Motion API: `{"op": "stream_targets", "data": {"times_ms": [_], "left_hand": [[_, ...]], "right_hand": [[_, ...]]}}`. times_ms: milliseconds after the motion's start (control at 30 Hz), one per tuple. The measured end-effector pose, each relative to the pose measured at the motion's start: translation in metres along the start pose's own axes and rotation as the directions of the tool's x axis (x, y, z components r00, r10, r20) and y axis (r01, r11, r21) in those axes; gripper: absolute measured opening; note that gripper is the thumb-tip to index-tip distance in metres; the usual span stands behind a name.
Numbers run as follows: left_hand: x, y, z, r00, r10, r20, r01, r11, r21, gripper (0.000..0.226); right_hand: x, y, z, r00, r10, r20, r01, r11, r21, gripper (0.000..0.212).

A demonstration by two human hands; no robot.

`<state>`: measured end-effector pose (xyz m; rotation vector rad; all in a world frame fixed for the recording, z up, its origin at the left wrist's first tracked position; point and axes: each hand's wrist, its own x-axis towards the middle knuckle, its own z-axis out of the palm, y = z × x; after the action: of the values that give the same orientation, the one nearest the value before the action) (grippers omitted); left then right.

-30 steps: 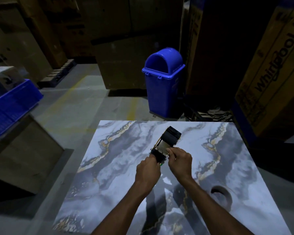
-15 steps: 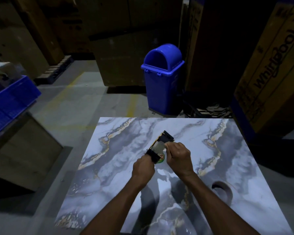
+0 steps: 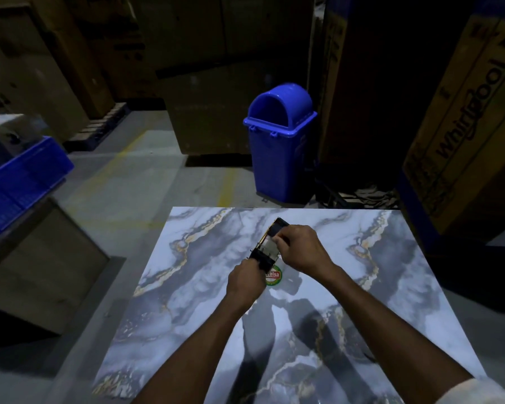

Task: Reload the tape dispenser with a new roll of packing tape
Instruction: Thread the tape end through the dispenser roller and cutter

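Observation:
The black tape dispenser [image 3: 267, 246] is held just above the marbled table [image 3: 362, 301], its far end tilted up. My left hand [image 3: 245, 282] is closed around its near end, the handle side. My right hand [image 3: 299, 247] pinches at the top of the dispenser near its middle, fingers over the pale tape strip. A tape roll [image 3: 273, 275] with a green and red round label shows under the dispenser between my two hands; most of it is hidden.
A blue swing-lid bin [image 3: 280, 144] stands on the floor beyond the table. Tall cardboard boxes [image 3: 464, 121] rise at the right and back. A blue crate [image 3: 18, 182] rests on a box at the left. A round hole [image 3: 370, 358] lies in the table behind my right forearm.
My right hand slid farther up along the dispenser toward its far end. The dispenser tipped more edge-on, and the roll's green label came into sight beneath it.

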<state>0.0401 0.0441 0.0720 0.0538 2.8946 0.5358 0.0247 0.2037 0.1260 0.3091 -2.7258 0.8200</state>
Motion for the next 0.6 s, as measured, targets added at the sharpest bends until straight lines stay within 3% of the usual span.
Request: {"op": "stream_targets", "data": {"times_ms": [167, 400, 600], "left_hand": [[0.007, 0.006, -0.001, 0.999, -0.011, -0.047, 0.007, 0.996, -0.083, 0.028], [0.017, 0.008, -0.001, 0.996, -0.062, -0.059, 0.053, 0.989, -0.138, 0.029], [0.02, 0.001, 0.0, 0.996, -0.039, -0.074, 0.028, 0.989, -0.145, 0.031]], "right_hand": [[-0.004, -0.007, -0.001, 0.992, -0.096, -0.077, 0.093, 0.995, -0.037, 0.022], [-0.006, -0.009, -0.011, 0.966, -0.16, -0.202, 0.152, 0.987, -0.052, 0.009], [-0.007, -0.018, -0.022, 0.973, -0.151, -0.174, 0.156, 0.988, 0.016, 0.007]]}}
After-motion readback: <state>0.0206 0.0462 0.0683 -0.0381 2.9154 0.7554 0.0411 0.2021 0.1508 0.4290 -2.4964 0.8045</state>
